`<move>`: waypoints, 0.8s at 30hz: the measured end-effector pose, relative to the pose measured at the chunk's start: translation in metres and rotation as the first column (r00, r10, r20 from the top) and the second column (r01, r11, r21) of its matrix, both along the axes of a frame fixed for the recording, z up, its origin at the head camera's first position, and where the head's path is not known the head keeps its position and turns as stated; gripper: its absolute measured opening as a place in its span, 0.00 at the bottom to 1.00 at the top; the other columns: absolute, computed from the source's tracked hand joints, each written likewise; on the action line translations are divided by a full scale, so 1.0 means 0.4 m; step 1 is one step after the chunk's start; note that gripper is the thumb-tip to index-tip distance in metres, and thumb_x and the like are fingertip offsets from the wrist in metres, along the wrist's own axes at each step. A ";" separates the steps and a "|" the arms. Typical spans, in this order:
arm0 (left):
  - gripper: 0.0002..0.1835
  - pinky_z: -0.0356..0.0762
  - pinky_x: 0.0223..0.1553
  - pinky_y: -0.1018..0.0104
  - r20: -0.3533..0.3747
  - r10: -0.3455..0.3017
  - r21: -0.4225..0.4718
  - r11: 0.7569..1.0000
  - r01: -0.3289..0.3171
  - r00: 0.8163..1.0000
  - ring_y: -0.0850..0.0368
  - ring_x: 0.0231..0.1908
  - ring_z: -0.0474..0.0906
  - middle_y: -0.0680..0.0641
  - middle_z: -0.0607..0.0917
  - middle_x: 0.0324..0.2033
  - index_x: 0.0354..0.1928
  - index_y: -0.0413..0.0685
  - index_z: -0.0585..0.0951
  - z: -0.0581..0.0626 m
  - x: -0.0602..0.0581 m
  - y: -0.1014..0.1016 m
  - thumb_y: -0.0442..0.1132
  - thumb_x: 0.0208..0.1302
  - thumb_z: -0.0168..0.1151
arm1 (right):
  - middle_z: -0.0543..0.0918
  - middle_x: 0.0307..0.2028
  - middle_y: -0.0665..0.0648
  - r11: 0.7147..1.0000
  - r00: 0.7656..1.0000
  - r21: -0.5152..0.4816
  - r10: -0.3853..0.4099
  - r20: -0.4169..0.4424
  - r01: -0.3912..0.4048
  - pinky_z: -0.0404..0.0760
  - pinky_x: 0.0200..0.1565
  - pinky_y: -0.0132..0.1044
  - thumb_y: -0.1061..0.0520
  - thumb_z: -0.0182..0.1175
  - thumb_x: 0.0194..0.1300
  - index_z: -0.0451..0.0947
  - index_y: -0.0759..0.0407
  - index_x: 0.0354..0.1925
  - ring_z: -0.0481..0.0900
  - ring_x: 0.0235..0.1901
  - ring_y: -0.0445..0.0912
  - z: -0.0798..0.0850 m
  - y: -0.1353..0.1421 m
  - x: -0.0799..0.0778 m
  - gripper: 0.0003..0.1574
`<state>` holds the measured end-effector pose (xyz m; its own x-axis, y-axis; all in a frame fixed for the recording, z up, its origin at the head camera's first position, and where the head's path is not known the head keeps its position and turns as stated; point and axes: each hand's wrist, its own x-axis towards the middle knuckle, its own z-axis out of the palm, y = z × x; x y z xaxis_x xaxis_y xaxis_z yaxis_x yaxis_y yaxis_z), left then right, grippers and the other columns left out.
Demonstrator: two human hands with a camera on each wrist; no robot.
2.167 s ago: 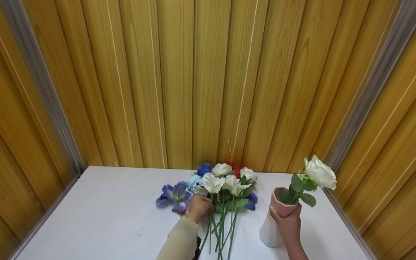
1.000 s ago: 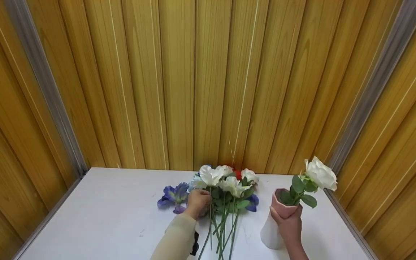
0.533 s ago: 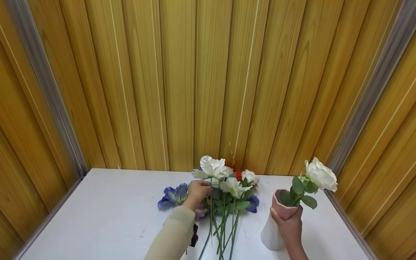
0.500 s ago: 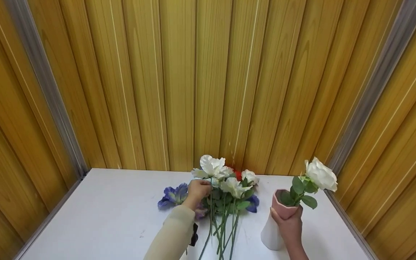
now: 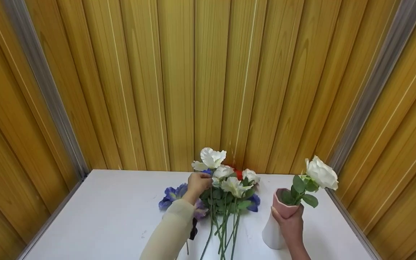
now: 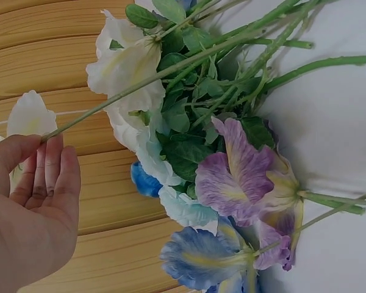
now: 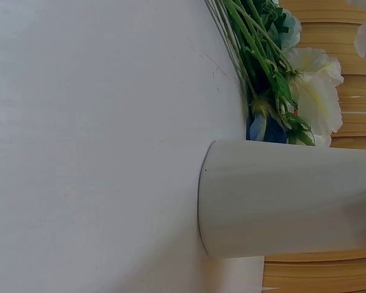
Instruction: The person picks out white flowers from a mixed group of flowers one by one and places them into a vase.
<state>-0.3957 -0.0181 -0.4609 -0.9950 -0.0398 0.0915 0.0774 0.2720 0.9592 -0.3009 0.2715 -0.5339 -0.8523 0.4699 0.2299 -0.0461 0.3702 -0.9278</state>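
My left hand (image 5: 198, 186) pinches the green stem of a white flower (image 5: 212, 158) between thumb and fingertips; the bloom stands above the other flowers. In the left wrist view that stem (image 6: 152, 79) slants up from the fingertips across the pile. My right hand (image 5: 290, 222) grips the neck of a vase (image 5: 272, 233) with a white body and pink rim. A white rose (image 5: 321, 172) with green leaves leans out of the vase to the right. In the right wrist view the vase body (image 7: 287, 198) stands on the table, with most of that hand out of frame.
On the white table (image 5: 121, 206) lies a pile of artificial flowers. It includes a white bloom (image 5: 235, 186), a purple iris (image 6: 238, 177), a blue iris (image 6: 204, 256) and a red flower (image 5: 238, 174). Wood-patterned walls (image 5: 175, 90) enclose the table at back and sides.
The left hand has taken a white flower by its stem and lifted it up from the pile, away from the person. The right hand, vase and white rose have stayed in place.
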 end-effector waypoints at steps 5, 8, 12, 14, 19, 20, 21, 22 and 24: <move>0.13 0.84 0.34 0.68 -0.015 -0.002 0.005 1.000 0.002 1.000 0.63 0.26 0.79 0.35 0.90 0.36 0.43 0.27 0.86 0.027 -0.004 -0.005 0.27 0.58 0.62 | 0.70 0.65 0.82 1.000 1.000 0.003 0.002 -0.006 -0.002 0.71 0.65 0.61 0.56 0.71 0.58 0.46 0.72 0.73 0.73 0.63 0.70 -0.004 -0.005 0.000 0.58; 0.13 0.85 0.34 0.68 -0.031 -0.012 0.005 1.000 0.012 0.999 0.63 0.27 0.80 0.34 0.90 0.38 0.43 0.28 0.86 0.048 -0.008 -0.008 0.28 0.58 0.61 | 0.71 0.64 0.82 1.000 1.000 0.003 -0.001 -0.010 0.001 0.71 0.65 0.60 0.56 0.72 0.58 0.47 0.72 0.72 0.74 0.63 0.70 -0.006 -0.008 -0.001 0.58; 0.15 0.83 0.35 0.69 -0.059 -0.037 0.011 0.999 0.038 0.998 0.62 0.29 0.79 0.33 0.90 0.41 0.44 0.27 0.86 0.077 -0.014 -0.011 0.27 0.56 0.60 | 0.71 0.64 0.82 1.000 1.000 0.003 -0.001 -0.008 0.001 0.71 0.66 0.61 0.56 0.72 0.58 0.47 0.72 0.72 0.73 0.63 0.70 -0.007 -0.010 -0.004 0.58; 0.15 0.82 0.34 0.69 -0.080 -0.043 -0.006 0.999 0.043 0.996 0.61 0.29 0.79 0.32 0.90 0.41 0.45 0.26 0.86 0.092 -0.017 -0.010 0.27 0.56 0.60 | 0.70 0.65 0.82 1.000 1.000 -0.004 0.005 0.002 -0.005 0.70 0.67 0.61 0.56 0.71 0.58 0.46 0.71 0.73 0.72 0.64 0.71 -0.007 -0.011 -0.004 0.59; 0.16 0.84 0.36 0.67 -0.099 -0.050 -0.033 0.998 0.047 0.994 0.58 0.33 0.80 0.32 0.89 0.44 0.47 0.27 0.86 0.135 -0.017 -0.006 0.27 0.58 0.60 | 0.69 0.66 0.82 1.000 1.000 -0.019 0.013 0.005 -0.012 0.68 0.69 0.62 0.56 0.71 0.59 0.45 0.71 0.74 0.71 0.65 0.71 -0.008 -0.013 -0.006 0.59; 0.16 0.84 0.37 0.66 -0.101 -0.053 -0.033 0.998 0.050 0.994 0.58 0.33 0.80 0.32 0.89 0.44 0.47 0.27 0.86 0.144 -0.017 -0.004 0.27 0.58 0.60 | 0.69 0.66 0.82 1.000 1.000 -0.019 0.012 0.002 -0.012 0.68 0.69 0.61 0.56 0.71 0.59 0.46 0.71 0.74 0.71 0.65 0.71 -0.008 -0.012 -0.007 0.59; 0.16 0.85 0.38 0.65 -0.096 -0.055 -0.029 0.998 0.053 0.994 0.58 0.33 0.80 0.32 0.89 0.45 0.48 0.27 0.86 0.153 -0.016 -0.002 0.27 0.58 0.60 | 0.70 0.65 0.83 1.000 1.000 -0.016 0.010 -0.001 -0.010 0.68 0.69 0.62 0.56 0.71 0.59 0.46 0.71 0.73 0.72 0.65 0.71 -0.008 -0.012 -0.007 0.58; 0.16 0.85 0.38 0.65 -0.097 -0.057 -0.027 0.998 0.054 0.994 0.58 0.33 0.80 0.32 0.89 0.45 0.48 0.28 0.86 0.162 -0.016 0.000 0.27 0.59 0.60 | 0.70 0.65 0.83 1.000 1.000 -0.011 0.006 -0.007 -0.006 0.69 0.68 0.62 0.56 0.71 0.58 0.47 0.72 0.73 0.72 0.64 0.71 -0.008 -0.011 -0.008 0.58; 0.16 0.85 0.39 0.65 -0.102 -0.055 -0.033 0.998 0.052 0.993 0.57 0.34 0.80 0.33 0.89 0.45 0.49 0.28 0.86 0.179 -0.015 0.005 0.28 0.60 0.60 | 0.69 0.65 0.83 1.000 1.000 -0.013 0.008 -0.003 -0.008 0.68 0.69 0.62 0.56 0.71 0.59 0.46 0.71 0.73 0.71 0.65 0.71 -0.007 -0.010 -0.009 0.58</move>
<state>-0.4018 -0.0163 -0.3892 -0.9808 0.0177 0.1941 0.1906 0.2932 0.9369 -0.3044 0.2674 -0.5368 -0.8552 0.4661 0.2266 -0.0521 0.3577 -0.9324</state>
